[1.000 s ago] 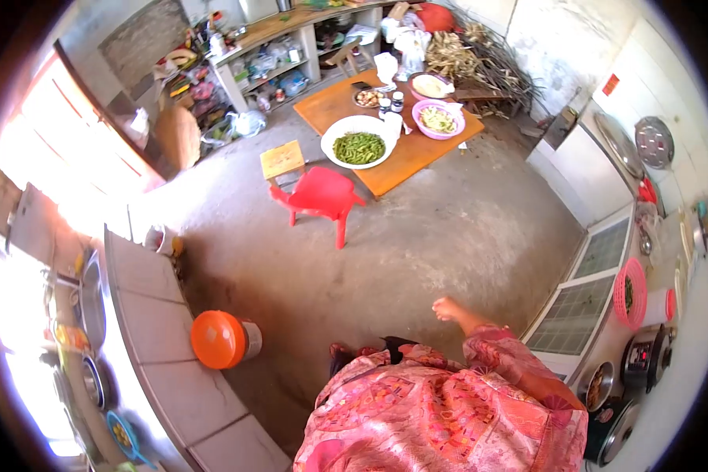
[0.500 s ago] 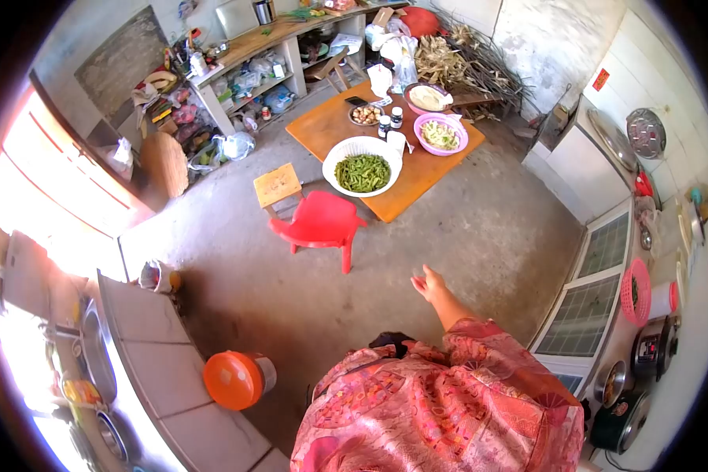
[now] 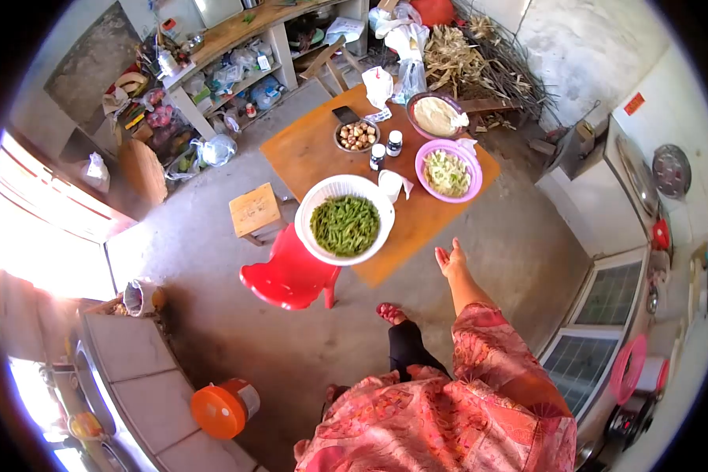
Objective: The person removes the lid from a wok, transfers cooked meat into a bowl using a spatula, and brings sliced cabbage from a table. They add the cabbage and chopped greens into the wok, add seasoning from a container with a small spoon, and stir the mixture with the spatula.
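Note:
My right hand reaches forward over the floor, open, with its fingers apart and nothing in it. It is nearest to the wooden table and touches nothing. Close to the table's left side, a white basket holds green beans. A pink basin with pale chopped vegetables stands farther back, beside a bowl of dough. Of my left hand, only a small patch shows at the edge of the patterned shirt; its fingers are hidden.
A red plastic chair and a wooden stool stand left of the table. An orange-lidded bucket sits by the tiled counter. Cabinets line the right. Dry sticks are piled at the back.
The table and its bowls appear closer and larger as I step forward. A foot in a red shoe has come into view. My right hand has swung forward and its fingers have spread.

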Demonstrator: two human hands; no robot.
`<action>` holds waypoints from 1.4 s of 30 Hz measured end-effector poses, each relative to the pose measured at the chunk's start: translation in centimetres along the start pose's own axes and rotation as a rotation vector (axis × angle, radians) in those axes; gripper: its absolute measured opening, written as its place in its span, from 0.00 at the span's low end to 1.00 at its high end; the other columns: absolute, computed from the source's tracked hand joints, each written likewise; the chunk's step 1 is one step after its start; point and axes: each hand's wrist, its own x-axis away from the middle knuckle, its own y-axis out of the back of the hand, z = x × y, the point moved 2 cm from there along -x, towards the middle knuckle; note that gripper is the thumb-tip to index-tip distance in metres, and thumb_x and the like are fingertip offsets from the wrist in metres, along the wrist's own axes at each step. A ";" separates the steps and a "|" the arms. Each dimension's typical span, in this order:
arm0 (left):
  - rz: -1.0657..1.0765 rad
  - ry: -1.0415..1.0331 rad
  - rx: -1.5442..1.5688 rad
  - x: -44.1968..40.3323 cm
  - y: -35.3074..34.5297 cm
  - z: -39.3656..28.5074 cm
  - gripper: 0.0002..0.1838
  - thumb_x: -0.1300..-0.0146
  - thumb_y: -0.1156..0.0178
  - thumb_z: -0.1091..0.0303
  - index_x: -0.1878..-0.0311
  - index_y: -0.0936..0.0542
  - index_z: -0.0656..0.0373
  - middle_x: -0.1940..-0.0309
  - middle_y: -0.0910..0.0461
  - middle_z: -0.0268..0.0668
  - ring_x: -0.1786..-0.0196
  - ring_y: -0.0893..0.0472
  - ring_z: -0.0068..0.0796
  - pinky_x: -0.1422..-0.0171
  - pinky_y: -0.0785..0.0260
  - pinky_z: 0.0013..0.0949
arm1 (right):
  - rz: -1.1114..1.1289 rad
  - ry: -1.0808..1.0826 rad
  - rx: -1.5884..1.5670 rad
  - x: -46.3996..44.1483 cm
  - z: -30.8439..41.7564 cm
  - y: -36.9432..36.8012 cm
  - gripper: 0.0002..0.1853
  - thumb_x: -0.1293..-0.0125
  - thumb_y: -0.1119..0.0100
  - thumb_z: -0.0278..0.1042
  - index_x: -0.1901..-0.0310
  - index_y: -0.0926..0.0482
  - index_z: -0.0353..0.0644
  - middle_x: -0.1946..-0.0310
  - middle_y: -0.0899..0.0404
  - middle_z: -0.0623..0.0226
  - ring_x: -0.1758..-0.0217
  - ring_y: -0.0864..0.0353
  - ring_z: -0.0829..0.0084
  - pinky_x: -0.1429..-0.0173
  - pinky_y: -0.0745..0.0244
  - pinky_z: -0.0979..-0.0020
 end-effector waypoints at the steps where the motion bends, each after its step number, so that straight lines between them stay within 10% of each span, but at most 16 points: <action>1: -0.009 0.017 0.008 0.5 -1.9 -0.8 0.24 0.47 0.30 0.69 0.46 0.25 0.61 0.58 0.19 0.43 0.57 0.19 0.28 0.53 0.25 0.31 | -0.030 -0.014 -0.023 -1.4 1.4 -1.4 0.31 0.44 0.34 0.56 0.47 0.33 0.43 0.65 0.25 0.55 0.65 0.18 0.61 0.62 0.15 0.66; 12: -0.179 0.074 0.137 12.9 -16.6 -3.9 0.23 0.46 0.30 0.69 0.47 0.24 0.61 0.59 0.18 0.43 0.58 0.19 0.28 0.53 0.25 0.30 | 0.213 -0.021 -0.195 -19.6 8.3 -10.7 0.17 0.36 0.41 0.45 0.53 0.24 0.40 0.61 0.19 0.63 0.59 0.18 0.66 0.60 0.14 0.64; 13: -0.230 -0.081 0.106 13.8 -17.4 -4.2 0.11 0.42 0.34 0.73 0.56 0.20 0.63 0.67 0.16 0.38 0.63 0.18 0.25 0.55 0.25 0.28 | 0.181 -0.017 -0.190 -20.5 7.9 -11.0 0.17 0.37 0.40 0.43 0.53 0.25 0.40 0.61 0.19 0.62 0.58 0.18 0.63 0.60 0.14 0.65; 15: -0.257 0.031 0.077 12.9 -17.5 4.5 0.12 0.42 0.34 0.75 0.55 0.20 0.62 0.65 0.16 0.38 0.63 0.18 0.25 0.55 0.25 0.28 | 0.155 -0.018 -0.165 -23.6 7.9 -10.2 0.17 0.38 0.40 0.42 0.52 0.25 0.40 0.61 0.19 0.62 0.58 0.18 0.61 0.60 0.14 0.65; 22: -0.220 0.017 0.285 17.0 -23.0 1.7 0.11 0.42 0.34 0.74 0.56 0.21 0.58 0.62 0.17 0.35 0.57 0.18 0.24 0.50 0.26 0.28 | 0.496 -0.506 -0.173 -29.0 12.5 -6.7 0.23 0.43 0.47 0.25 0.45 0.30 0.28 0.45 0.29 0.41 0.48 0.21 0.55 0.64 0.15 0.74; 24: -0.265 -0.014 0.309 17.1 -25.1 1.2 0.13 0.42 0.34 0.73 0.53 0.22 0.59 0.62 0.17 0.35 0.55 0.18 0.26 0.48 0.26 0.31 | 0.433 -0.146 0.055 -23.5 13.0 -6.3 0.19 0.40 0.51 0.25 0.48 0.29 0.27 0.48 0.25 0.46 0.47 0.21 0.57 0.67 0.17 0.75; 26: -0.269 -0.050 0.316 17.0 -26.5 0.2 0.19 0.41 0.34 0.73 0.47 0.25 0.59 0.59 0.17 0.37 0.53 0.19 0.27 0.46 0.27 0.32 | 0.464 -0.116 0.096 -21.5 13.0 -3.0 0.10 0.42 0.47 0.25 0.58 0.25 0.36 0.64 0.20 0.63 0.66 0.18 0.69 0.66 0.17 0.73; 30: -0.227 -0.085 0.413 17.3 -28.8 -2.4 0.27 0.40 0.36 0.73 0.38 0.33 0.56 0.52 0.21 0.43 0.49 0.21 0.29 0.44 0.28 0.34 | 0.491 -0.070 0.286 -14.4 13.8 4.5 0.11 0.42 0.42 0.30 0.56 0.25 0.42 0.62 0.20 0.70 0.67 0.21 0.76 0.68 0.23 0.77; 37: -0.240 -0.414 0.739 19.1 -30.4 -1.2 0.44 0.43 0.32 0.65 0.28 0.48 0.49 0.38 0.33 0.51 0.44 0.24 0.41 0.39 0.31 0.40 | 0.671 -0.364 1.018 2.3 7.3 3.5 0.12 0.51 0.44 0.25 0.62 0.26 0.45 0.68 0.24 0.72 0.67 0.24 0.75 0.69 0.25 0.76; 42: -0.474 -0.558 0.955 27.6 -28.6 0.4 0.40 0.41 0.36 0.69 0.28 0.46 0.51 0.36 0.35 0.43 0.38 0.29 0.35 0.35 0.35 0.37 | 1.255 -0.515 1.562 15.2 -7.0 2.2 0.05 0.47 0.46 0.24 0.67 0.27 0.44 0.74 0.28 0.73 0.72 0.25 0.75 0.71 0.30 0.73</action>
